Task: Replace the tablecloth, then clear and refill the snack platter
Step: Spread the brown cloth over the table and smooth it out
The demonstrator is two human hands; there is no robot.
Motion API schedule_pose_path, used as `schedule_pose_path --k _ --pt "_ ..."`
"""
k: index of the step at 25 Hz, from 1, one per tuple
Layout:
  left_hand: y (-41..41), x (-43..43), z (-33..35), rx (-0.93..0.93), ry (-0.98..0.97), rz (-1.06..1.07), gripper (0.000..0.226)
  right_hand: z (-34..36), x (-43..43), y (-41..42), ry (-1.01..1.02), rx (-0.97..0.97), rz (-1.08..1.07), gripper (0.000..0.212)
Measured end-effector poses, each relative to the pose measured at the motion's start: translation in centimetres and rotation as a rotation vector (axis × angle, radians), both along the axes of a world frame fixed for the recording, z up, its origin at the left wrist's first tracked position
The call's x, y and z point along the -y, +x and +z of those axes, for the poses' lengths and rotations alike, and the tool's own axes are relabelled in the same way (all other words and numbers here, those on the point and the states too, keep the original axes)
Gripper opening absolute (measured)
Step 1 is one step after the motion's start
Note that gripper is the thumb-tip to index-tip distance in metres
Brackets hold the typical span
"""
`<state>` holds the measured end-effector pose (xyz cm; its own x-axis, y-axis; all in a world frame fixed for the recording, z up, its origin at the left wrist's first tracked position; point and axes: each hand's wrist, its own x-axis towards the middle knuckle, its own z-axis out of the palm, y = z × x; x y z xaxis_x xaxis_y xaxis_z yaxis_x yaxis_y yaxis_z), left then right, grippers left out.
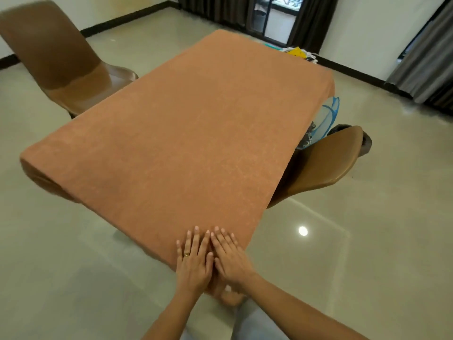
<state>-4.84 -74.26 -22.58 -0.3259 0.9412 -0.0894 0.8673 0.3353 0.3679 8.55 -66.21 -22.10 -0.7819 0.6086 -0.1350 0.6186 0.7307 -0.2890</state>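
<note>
Tablecloth [186,133]: terracotta, faintly mottled fabric, draped flat over the rectangular table, edges hanging. Left hand [192,260] (gold ring) and right hand [230,257] press its near corner, fingers straight, side by side. Brown moulded chairs [56,57] flank it.

Bright, even light — round glare spot on glossy floor [343,253]; wide-angle bending at edges — top-left chair [49,52] blurred.

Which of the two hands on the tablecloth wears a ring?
The left hand: a gold ring sits on its finger. The right hand, flat beside it on the orange tablecloth, has bare fingers.
</note>
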Motion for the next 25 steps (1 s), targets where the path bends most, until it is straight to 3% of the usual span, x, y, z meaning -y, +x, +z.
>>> schedule_pose_path --k 5,9,14,20,25 --pt "4.9 -1.1 -0.3 -0.007 0.058 0.311 0.061 -0.9 -4.9 1.8 -0.011 -0.059 0.285 0.061" --pt "5.5 -0.8 -0.2 -0.051 0.054 0.418 0.055 -0.8 -10.5 3.7 0.043 -0.054 0.246 0.059" --pt "6.2 -1.3 0.4 -0.035 0.017 0.457 0.056 -0.2 -13.5 4.4 0.052 -0.014 0.221 0.062" --pt "8.1 -5.0 0.0 -0.012 0.047 0.492 0.055 -0.6 -10.2 1.9 0.010 -0.097 0.455 0.059" --pt "8.5 -4.9 -0.7 -0.069 0.045 0.561 0.056 -0.6 -19.2 4.0 0.072 0.008 0.489 0.059"
